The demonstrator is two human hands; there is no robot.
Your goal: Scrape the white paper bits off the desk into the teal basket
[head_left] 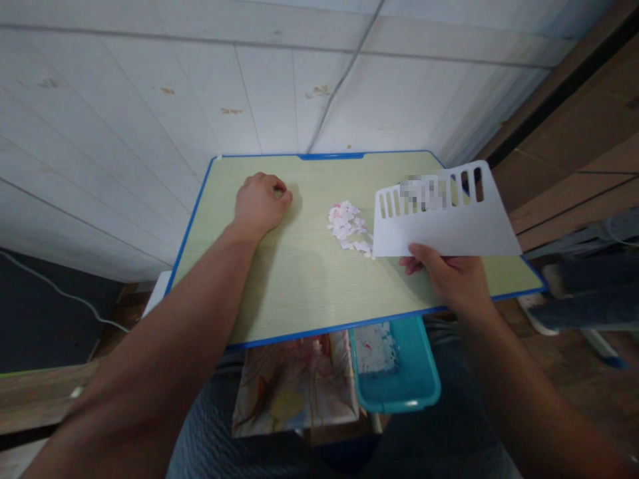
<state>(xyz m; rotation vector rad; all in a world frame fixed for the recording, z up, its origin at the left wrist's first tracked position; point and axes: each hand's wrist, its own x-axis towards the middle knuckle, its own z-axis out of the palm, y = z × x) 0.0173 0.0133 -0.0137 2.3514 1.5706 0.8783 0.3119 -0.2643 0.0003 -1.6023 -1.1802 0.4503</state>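
My right hand [452,276] grips the white scraper [444,216], long edge left-right, touching the paper scraps [348,227] on its left. Left hand [259,203] rests fisted, farther left on the tabletop [299,286].

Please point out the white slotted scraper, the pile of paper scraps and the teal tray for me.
white slotted scraper [449,226], head view, on its plain lower face.
pile of paper scraps [347,225], head view, on the heap's middle.
teal tray [414,376], head view, on its bare floor near the right wall.
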